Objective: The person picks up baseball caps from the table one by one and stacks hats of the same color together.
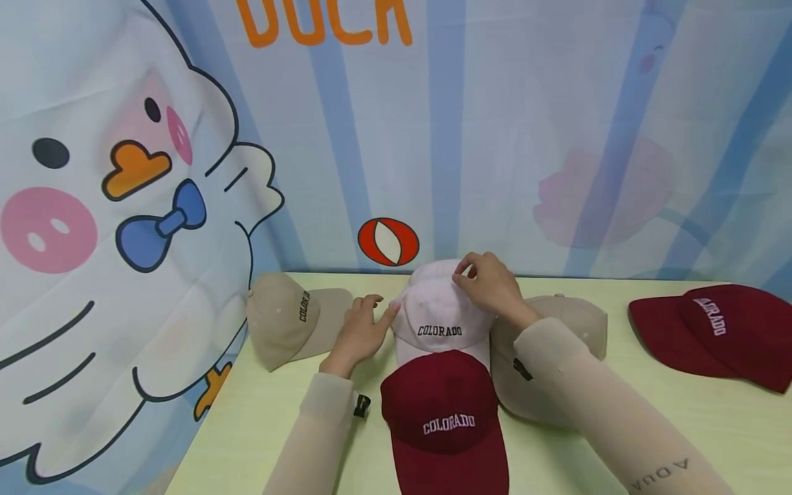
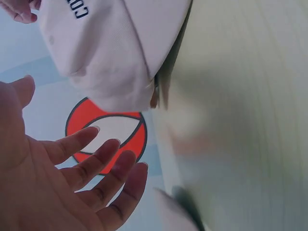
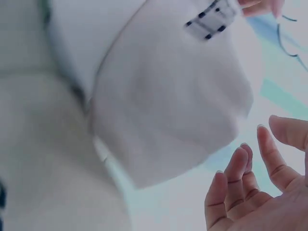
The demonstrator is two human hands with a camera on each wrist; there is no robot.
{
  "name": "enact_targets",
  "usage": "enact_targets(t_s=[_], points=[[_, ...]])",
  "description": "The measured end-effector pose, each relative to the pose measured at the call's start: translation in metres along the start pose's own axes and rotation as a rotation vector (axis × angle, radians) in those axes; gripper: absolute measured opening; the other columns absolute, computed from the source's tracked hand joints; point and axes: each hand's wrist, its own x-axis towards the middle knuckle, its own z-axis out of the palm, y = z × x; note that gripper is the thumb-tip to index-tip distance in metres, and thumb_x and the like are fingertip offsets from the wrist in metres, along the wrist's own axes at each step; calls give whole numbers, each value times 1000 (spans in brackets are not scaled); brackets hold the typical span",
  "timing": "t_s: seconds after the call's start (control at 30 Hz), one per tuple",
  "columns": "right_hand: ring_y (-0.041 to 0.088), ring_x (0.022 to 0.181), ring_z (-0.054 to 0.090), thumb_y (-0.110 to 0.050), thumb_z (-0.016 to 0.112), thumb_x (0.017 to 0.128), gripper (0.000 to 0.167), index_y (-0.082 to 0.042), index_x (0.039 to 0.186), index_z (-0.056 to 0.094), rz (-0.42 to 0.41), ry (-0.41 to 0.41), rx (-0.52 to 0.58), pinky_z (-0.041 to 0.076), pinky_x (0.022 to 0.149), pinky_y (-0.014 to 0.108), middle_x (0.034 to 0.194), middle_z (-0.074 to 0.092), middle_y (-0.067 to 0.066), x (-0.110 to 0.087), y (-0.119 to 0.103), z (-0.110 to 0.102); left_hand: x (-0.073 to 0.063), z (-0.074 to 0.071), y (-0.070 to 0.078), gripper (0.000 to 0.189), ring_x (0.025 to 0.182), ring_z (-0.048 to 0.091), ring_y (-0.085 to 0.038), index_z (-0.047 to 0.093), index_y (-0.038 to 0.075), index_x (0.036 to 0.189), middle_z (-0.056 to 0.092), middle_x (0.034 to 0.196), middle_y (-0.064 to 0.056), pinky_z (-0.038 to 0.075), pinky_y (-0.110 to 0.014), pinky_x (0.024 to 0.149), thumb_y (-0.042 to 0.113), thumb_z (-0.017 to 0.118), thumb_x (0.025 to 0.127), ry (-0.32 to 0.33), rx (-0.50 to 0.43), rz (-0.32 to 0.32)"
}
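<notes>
A pale pink cap (image 1: 433, 306) with dark COLORADO lettering stands at the middle of the table's back, brim toward me. My left hand (image 1: 361, 330) is at its left side, thumb tip right by the crown. In the left wrist view, the fingers (image 2: 108, 156) are spread and loosely bent, with nothing in them. My right hand (image 1: 491, 285) is at the upper right of the crown, thumb and forefinger close together in the head view. The right wrist view shows these fingers (image 3: 272, 154) bent beside the cap (image 3: 168, 106), nothing between them. A maroon cap (image 1: 448, 388) overlaps the pink brim in front.
A beige cap (image 1: 557, 313) sits right of the pink one, partly behind my right forearm. Another beige cap (image 1: 278, 316) lies at the left, and a second maroon cap (image 1: 742, 337) at the far right. A printed cloth backdrop (image 1: 495, 137) hangs behind the pale green table (image 1: 668, 419).
</notes>
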Motion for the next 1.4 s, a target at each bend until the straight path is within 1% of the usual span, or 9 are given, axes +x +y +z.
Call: enact_targets(t_s=[0.27,0.43,0.53,0.63,0.77,0.9,1.1,1.2,1.4], points=[[23,84,59,-30,64,101,18,-14,110,68,17,-96,182,47,72,33,101,66,9,-9,-29,18,-11,-14,-7,71,135,46,-39,50,7,148,50,144,-18,44,-58,108,62,47,104,23,-30,-3],[25,96,64,-32,66,101,22,-15,115,69,70,-216,340,52,83,36,108,68,8,-15,-56,32,-18,-28,-15,72,136,49,-40,50,5,147,49,145,-19,44,-59,110,63,47,104,65,-29,-18],[31,106,67,-34,66,101,30,-14,124,67,103,-295,422,55,89,42,115,68,8,-16,-71,42,-21,-40,-21,69,137,48,-41,50,3,147,49,146,-21,41,-60,112,58,48,105,119,-30,-38],[29,104,69,-36,65,102,41,-12,135,62,138,-363,482,55,92,48,118,68,8,-13,-81,55,-25,-53,-28,64,138,46,-42,47,0,148,49,145,-23,39,-61,114,49,50,107,182,-65,-63],[24,104,71,-37,63,103,50,-7,143,56,169,-435,552,56,97,45,123,68,12,-8,-89,66,-29,-68,-39,58,134,46,-43,47,-4,146,50,141,-26,37,-59,113,40,52,107,287,-93,-71],[30,115,70,-35,62,104,53,-2,144,52,183,-495,581,57,99,41,130,66,17,-3,-97,66,-33,-79,-49,59,129,47,-44,49,-4,143,50,139,-27,38,-60,109,41,53,106,382,-93,-94],[29,115,69,-32,62,104,52,-1,144,53,196,-527,575,57,101,42,129,66,17,8,-120,59,-41,-94,-58,58,127,43,-46,49,-1,142,48,140,-25,39,-62,103,41,56,103,509,-145,-190],[30,119,66,-30,62,103,55,0,147,50,238,-541,618,55,104,43,138,60,18,13,-133,64,-41,-102,-63,59,128,37,-45,47,1,144,42,142,-25,34,-62,102,41,57,101,560,-159,-259],[41,139,48,-29,63,101,72,-2,159,31,386,-520,730,48,112,48,160,38,16,20,-146,89,-40,-108,-81,77,138,20,-49,28,-1,154,20,154,-30,21,-65,112,47,56,100,568,-177,-387]])
